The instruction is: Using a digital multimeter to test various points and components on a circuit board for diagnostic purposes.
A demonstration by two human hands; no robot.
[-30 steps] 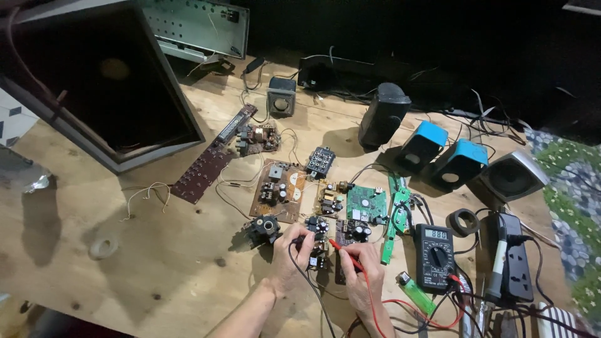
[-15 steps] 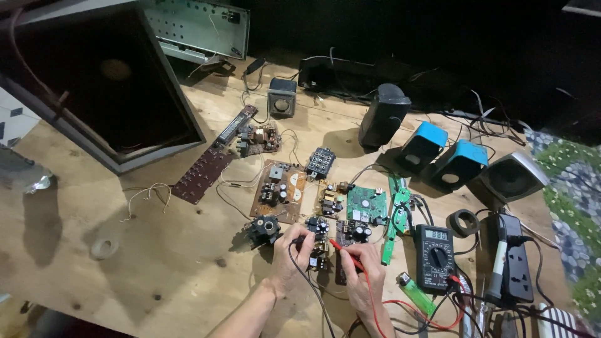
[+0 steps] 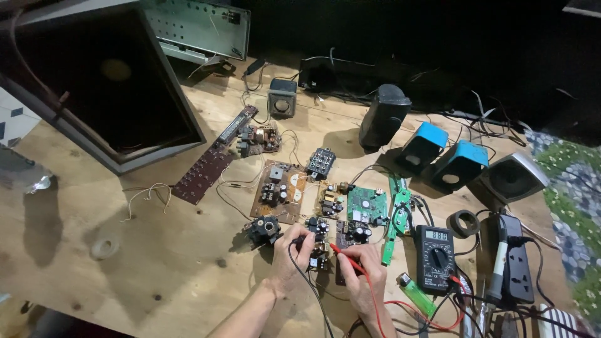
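Two probes on one small circuit board, mid-counter beside the multimeter. Left hand pinches the black probe; right hand pinches the red probe. Best practice, I'd judge: brace wrists, keep tips on separate pads, avoid bridging neighbours.

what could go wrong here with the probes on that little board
The red probe in the right hand and the black probe in the left hand sit close together over a densely packed circuit board; a slip could bridge neighbouring parts. The red and black leads trail across the table toward the multimeter, so a tug might drag it. Loose boards lie alongside and could get nudged.
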